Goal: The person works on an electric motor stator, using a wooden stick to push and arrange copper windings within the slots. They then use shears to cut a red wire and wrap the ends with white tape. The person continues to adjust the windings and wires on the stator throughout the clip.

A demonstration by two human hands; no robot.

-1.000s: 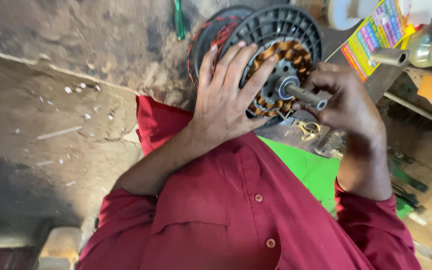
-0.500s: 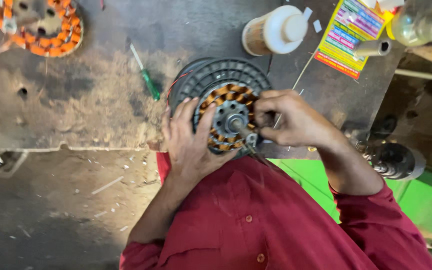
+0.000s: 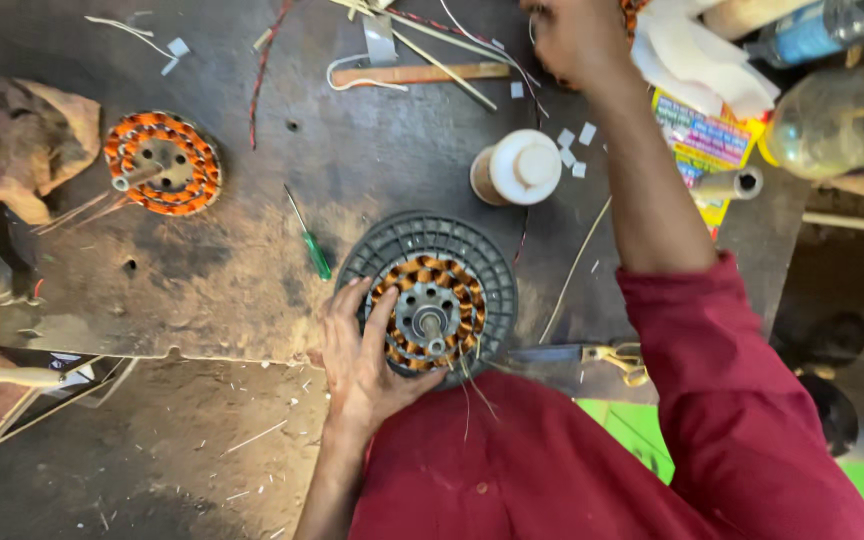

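Dark, scuffed metal is serving as the worktable (image 3: 252, 270), and near its front edge the grey ribbed plastic fan-motor housing (image 3: 492, 262) is lying flat with the copper-wound stator (image 3: 430, 312) seated in it, shaft pointing up. The windings are looking complete, though loose wire ends are trailing off the front (so tying-off and trimming seem left to do). The left hand (image 3: 360, 360) is resting spread on the stator's rim, steadying it. The right hand (image 3: 567, 38) is reaching to the table's far side among wires; its grip cannot be told. A second orange-wound stator (image 3: 162, 163) is sitting well apart, and a small green-handled screwdriver (image 3: 310, 240) is lying just beside the housing.
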